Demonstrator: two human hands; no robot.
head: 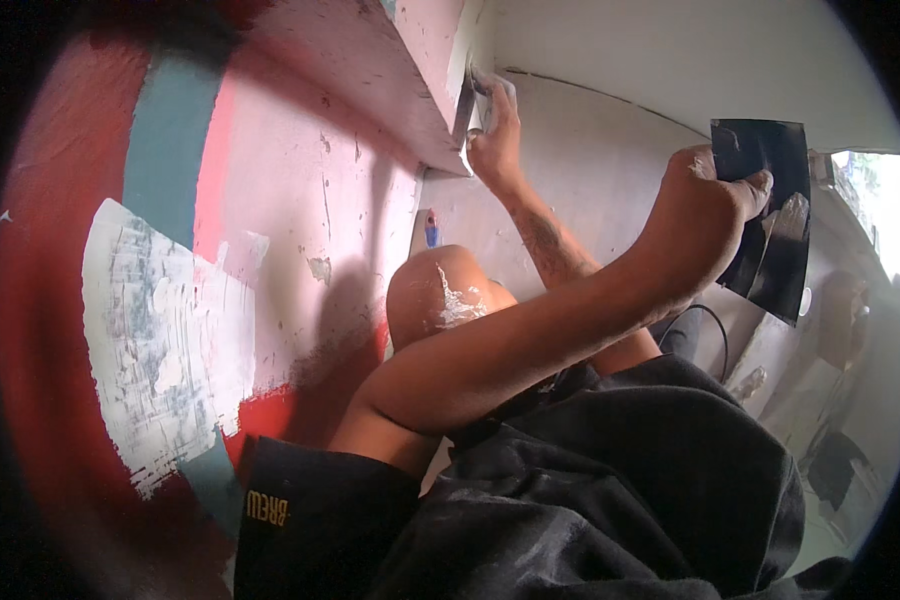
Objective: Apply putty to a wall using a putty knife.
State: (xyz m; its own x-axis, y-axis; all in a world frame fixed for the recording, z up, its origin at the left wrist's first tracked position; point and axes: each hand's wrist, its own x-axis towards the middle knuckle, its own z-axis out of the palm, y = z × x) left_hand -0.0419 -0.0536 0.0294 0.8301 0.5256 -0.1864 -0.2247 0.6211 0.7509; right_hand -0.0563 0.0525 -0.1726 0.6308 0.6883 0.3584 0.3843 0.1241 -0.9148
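Note:
My left hand (720,180) grips a flexible black sheet (784,157) with its thumb on the near face. A smear of wet whitish putty (789,217) sits on that sheet near the thumb. Farther off, my right hand (499,135) reaches up to the end of a pink-painted ledge (427,97). It holds a dark flat scraper (463,111) edge-on against the ledge's pale face. Fresh white filler shows around the blade, and the fingers are dusted with it. My left forearm crosses in front of the right one.
A pink wall (292,247) with chips and a broad white filler patch (172,337) over red and teal bands rises at left. My putty-smeared knee (439,292) is raised beside it. A red-and-blue brush handle (431,229) stands near the corner. A black cable (722,337) curves at right.

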